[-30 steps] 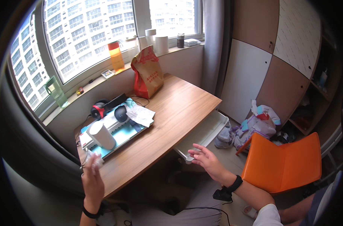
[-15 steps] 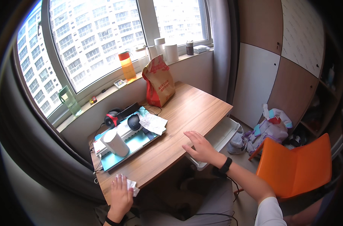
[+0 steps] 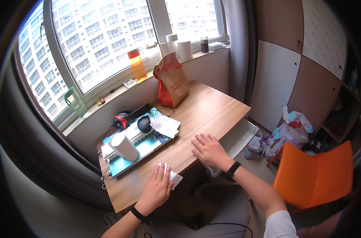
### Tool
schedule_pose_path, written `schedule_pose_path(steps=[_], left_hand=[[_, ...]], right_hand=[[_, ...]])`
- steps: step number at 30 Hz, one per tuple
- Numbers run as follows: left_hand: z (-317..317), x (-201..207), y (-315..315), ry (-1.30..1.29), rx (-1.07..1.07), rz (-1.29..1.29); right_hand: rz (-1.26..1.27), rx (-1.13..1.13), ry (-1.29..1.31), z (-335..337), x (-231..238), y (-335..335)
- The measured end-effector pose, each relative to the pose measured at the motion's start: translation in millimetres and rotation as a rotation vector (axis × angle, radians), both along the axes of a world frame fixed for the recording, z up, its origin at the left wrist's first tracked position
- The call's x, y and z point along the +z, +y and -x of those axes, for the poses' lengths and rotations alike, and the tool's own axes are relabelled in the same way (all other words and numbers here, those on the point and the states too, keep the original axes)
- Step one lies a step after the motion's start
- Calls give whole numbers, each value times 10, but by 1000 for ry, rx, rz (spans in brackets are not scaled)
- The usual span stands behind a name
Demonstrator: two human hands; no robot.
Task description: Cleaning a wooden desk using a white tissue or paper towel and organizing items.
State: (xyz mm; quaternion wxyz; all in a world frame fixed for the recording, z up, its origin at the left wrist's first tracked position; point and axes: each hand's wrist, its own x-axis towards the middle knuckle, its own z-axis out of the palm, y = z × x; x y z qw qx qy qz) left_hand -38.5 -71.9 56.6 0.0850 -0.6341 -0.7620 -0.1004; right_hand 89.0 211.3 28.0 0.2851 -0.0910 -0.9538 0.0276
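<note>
At the near edge of the wooden table (image 3: 206,107), my left hand (image 3: 156,188) presses a folded white tissue (image 3: 175,179) against the tabletop. Its fingers lie over the tissue, and the thumb rests along its near side. My right hand (image 3: 210,150) lies flat with spread fingers on the table's front edge, just above a pulled-out white drawer (image 3: 240,139), and nothing is in it. Beyond my left hand, a white paper roll (image 3: 125,146) stands on a light-blue board (image 3: 150,148), along with a white keyboard and a crumpled white paper (image 3: 164,125).
Black-and-red headphones (image 3: 122,119) lie behind the board. A brown-and-red paper bag (image 3: 172,81) stands at the table's far side. Bottles, including an orange one (image 3: 137,66), line the windowsill. An orange chair (image 3: 313,174) and several bags (image 3: 285,137) are on the right.
My left hand has slid the tissue to the right and farther in along the table edge. My right hand has lowered flat onto the tabletop. The view has shifted slightly.
</note>
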Motion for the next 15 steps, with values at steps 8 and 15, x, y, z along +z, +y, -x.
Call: schedule_pose_path(steps=[8, 15], left_hand=[[142, 13, -755, -42, 191, 10], [132, 4, -1619, 87, 518, 27]], right_hand=[[55, 1, -73, -268, -85, -149], [89, 4, -69, -416, -70, -99]])
